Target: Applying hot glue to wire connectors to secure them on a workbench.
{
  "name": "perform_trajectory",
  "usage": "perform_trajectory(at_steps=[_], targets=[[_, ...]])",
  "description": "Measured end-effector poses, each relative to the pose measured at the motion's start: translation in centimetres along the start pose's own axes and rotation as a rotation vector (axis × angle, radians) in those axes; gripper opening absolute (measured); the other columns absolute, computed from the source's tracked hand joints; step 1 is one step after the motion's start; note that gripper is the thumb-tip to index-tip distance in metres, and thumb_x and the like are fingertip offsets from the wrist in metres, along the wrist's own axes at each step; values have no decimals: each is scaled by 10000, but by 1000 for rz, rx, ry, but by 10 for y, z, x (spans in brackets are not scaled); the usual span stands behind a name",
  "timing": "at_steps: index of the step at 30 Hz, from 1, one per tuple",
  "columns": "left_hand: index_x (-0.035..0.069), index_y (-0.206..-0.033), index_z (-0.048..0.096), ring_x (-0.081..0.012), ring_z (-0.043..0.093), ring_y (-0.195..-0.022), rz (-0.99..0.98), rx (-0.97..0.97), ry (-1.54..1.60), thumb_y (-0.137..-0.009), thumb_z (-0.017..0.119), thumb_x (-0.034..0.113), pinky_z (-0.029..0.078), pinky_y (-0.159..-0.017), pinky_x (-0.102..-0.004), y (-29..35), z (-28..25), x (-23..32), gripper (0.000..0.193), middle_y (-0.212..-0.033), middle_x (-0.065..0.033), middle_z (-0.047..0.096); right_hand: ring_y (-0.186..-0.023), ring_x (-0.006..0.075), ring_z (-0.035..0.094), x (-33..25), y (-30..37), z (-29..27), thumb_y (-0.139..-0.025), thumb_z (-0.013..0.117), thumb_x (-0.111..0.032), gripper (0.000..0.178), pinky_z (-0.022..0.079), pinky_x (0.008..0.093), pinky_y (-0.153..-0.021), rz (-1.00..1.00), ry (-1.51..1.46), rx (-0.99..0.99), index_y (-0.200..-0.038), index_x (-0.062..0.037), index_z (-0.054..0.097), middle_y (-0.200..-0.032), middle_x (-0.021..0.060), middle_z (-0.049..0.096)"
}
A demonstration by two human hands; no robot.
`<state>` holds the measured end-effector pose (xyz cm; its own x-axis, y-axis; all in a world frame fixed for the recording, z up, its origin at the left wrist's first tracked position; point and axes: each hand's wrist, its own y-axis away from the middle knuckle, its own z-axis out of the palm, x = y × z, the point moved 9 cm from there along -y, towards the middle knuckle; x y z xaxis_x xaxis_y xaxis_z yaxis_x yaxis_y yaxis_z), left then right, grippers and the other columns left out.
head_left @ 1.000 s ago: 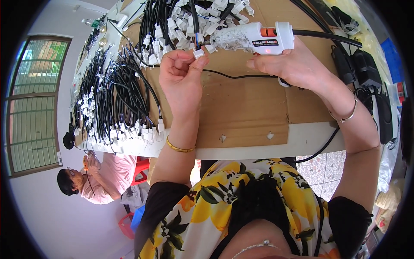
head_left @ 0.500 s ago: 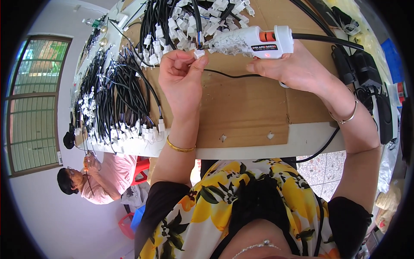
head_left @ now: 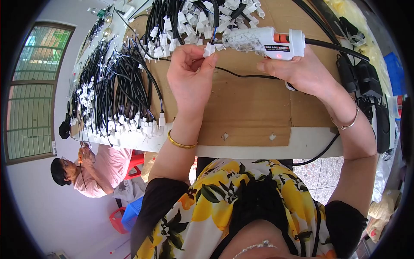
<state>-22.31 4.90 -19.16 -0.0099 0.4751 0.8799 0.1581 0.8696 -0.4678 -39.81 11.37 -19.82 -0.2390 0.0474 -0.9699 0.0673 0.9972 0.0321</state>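
Barely moved: glue gun (head_left: pixel 267 42) nozzle stays at white connector (head_left: pixel 209 49) | left hand (head_left: pixel 189 80) pinches connector shut-tight | right hand (head_left: pixel 302 71) wraps gun | over cardboard (head_left: pixel 254 112), near table's far edge, gluing ongoing

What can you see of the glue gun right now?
The glue gun is white plastic with an orange patch and a dark label on its side. It lies roughly level above the cardboard sheet, its nozzle end crusted with dried glue, pointing left. The right hand grips it from below. A thick black cord leaves its rear toward the right. The nozzle meets a small white connector pinched in the left hand.
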Motion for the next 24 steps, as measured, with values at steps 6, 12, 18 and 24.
perform_trajectory(at_steps=[6, 12, 18, 24], targets=[[11, -808, 487, -96, 558, -649, -186, -64, 95, -700, 623, -78, 456, -573, -190, 0, 3, -22, 194, -733, -52, 559, -552, 33, 397, 6, -3, -3, -701, 660, -135, 172, 315, 196, -482, 70, 71, 6, -757, -44, 526, -607, -45, 479], [15, -827, 502, -185, 605, -701, -449, -159, 486, -763, 585, -12, 499, -587, -256, 5, 14, -53, 109, -776, -99, 582, -538, 30, 388, 7, -4, -2, -704, 651, -111, 144, 308, 199, -476, 78, 28, 3, -715, -56, 518, -590, -48, 470], [47, -928, 511, -246, 609, -769, -596, -209, 720, -817, 500, 22, 499, -655, -280, 12, 22, -57, 114, -1006, -204, 561, -548, 36, 404, 4, -3, -4, -711, 644, -137, 137, 328, 199, -486, 41, -5, 15, -726, -53, 536, -600, -42, 482], [41, -924, 452, -283, 609, -738, -643, -317, 839, -809, 497, 19, 519, -634, -323, 14, 30, -53, 126, -991, -206, 563, -564, 45, 430, -7, -2, -6, -709, 641, -175, 146, 345, 206, -503, -62, -20, 46, -726, -51, 566, -624, -32, 510]])
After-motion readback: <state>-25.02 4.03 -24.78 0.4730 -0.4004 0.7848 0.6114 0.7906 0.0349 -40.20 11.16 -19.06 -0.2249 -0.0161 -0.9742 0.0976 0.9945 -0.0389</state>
